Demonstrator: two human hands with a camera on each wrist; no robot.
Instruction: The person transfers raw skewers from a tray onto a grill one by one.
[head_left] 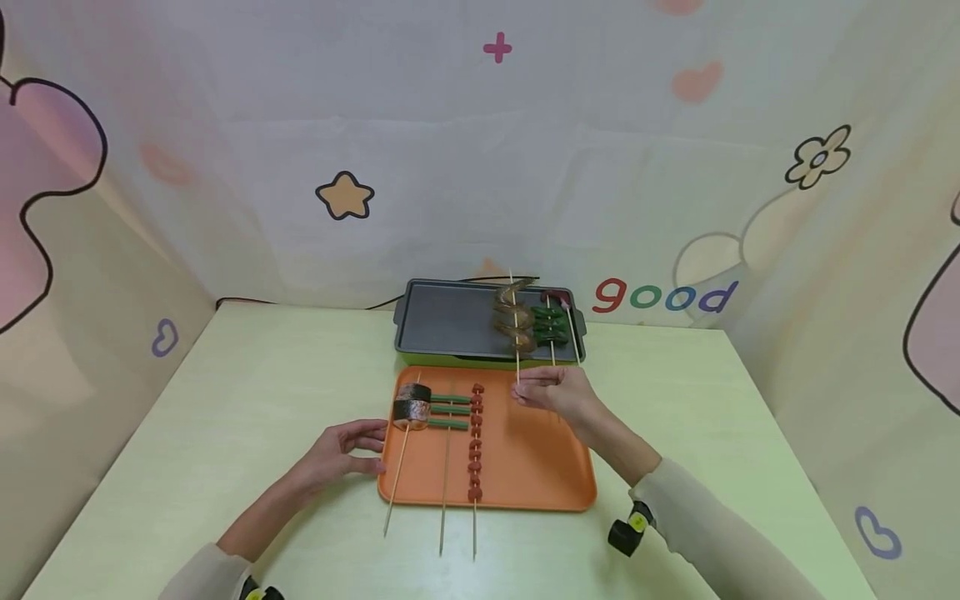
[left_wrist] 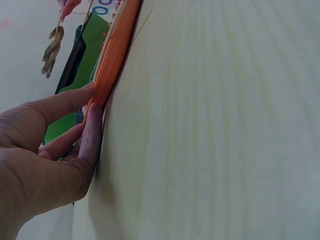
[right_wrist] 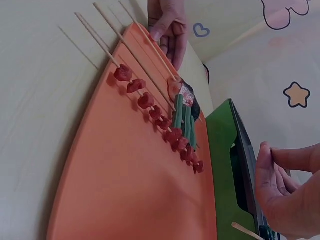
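My right hand (head_left: 551,390) pinches the lower stick of a skewer of brown, curled, shrimp-like pieces (head_left: 514,318), held over the right part of a dark griddle (head_left: 450,321). In the left wrist view the shrimp-like pieces (left_wrist: 52,52) hang from the stick. My left hand (head_left: 341,454) touches the left edge of an orange tray (head_left: 536,467), fingers nearly straight and thumb apart. On the tray's left half lie a skewer of dark-wrapped rolls (head_left: 412,408), one of green bean-like sticks (head_left: 450,411) and one of red meat-like chunks (right_wrist: 146,101).
On the griddle's right end lie a skewer of green pieces (head_left: 551,327) and another thin stick (head_left: 573,333). The griddle has a green base (right_wrist: 222,160) and stands right behind the tray. A black cord (head_left: 247,300) runs along the table's back edge, by the printed curtain (head_left: 420,150).
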